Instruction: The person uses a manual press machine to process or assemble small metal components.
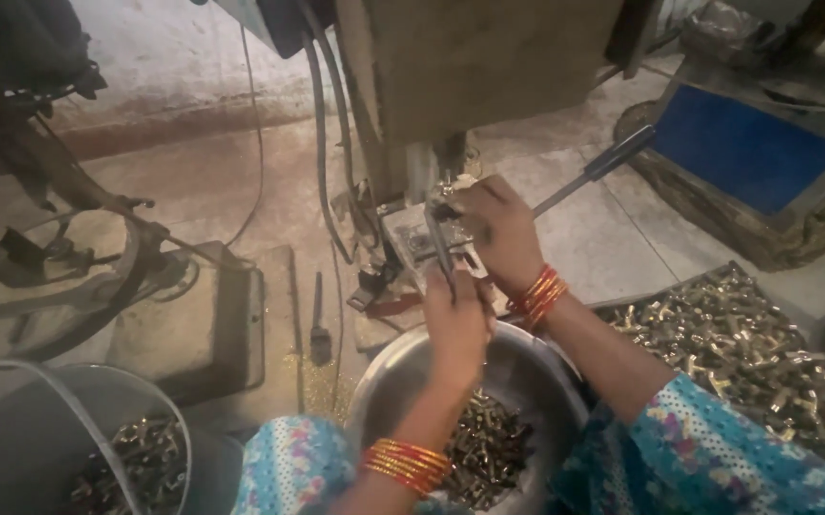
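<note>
The person's left hand (457,319) is raised over a round metal bowl (384,381) and closed around a thin dark rod-like tool (443,250), whose upper end reaches to the small work plate (414,238) at the foot of a drilling or pressing machine (470,67). The right hand (496,229) sits just beside the tool's tip, fingers curled and pinched at the plate. It probably grips a small brass piece there, though the part is too small and shadowed to make out. A straight metal lever (592,172) with a dark grip runs out from behind that hand to the upper right.

Both wrists carry red and gold bangles (407,465), and the sleeves (699,448) are turquoise with a pale printed pattern.

The bowl lies directly below the hands, and its bottom holds a dark heap of small brass fittings (484,448), short, stubby and dull gold-brown. A far larger spread of the same fittings (765,353) covers the floor at the right, brighter where light catches them. At the lower left, a grey bucket (12,448) holds more of them. A blue-topped wooden box (742,148) stands at the upper right, well apart from the hands.
</note>
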